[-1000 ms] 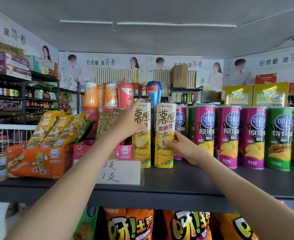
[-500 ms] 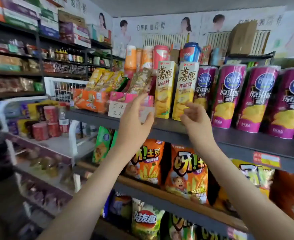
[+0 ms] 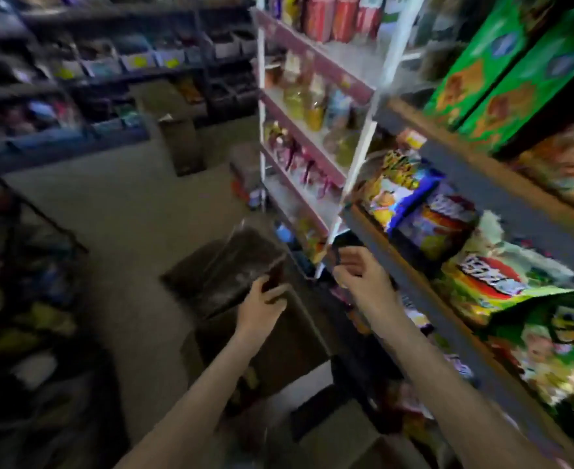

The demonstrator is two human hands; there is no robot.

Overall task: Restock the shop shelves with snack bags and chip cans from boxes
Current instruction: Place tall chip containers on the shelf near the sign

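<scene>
Grey aisle floor (image 3: 126, 214) fills the blurred downward view. On it, just beside the foot of the shelving, stands an open cardboard box (image 3: 272, 346), the likely stock source; its contents are too dark to tell. The left hand (image 3: 261, 308) has its grip clamped on the edge of the raised flap (image 3: 224, 265), probably to fold it aside and clear the opening. The right hand (image 3: 361, 277) hovers near the box's far corner with fingers curled; I cannot tell whether that grip holds anything. Snack bags (image 3: 502, 286) crowd the dark shelf (image 3: 481, 184) at the right, so refills likely go into gaps. A white rack (image 3: 312, 154) of jars stands beyond.
</scene>
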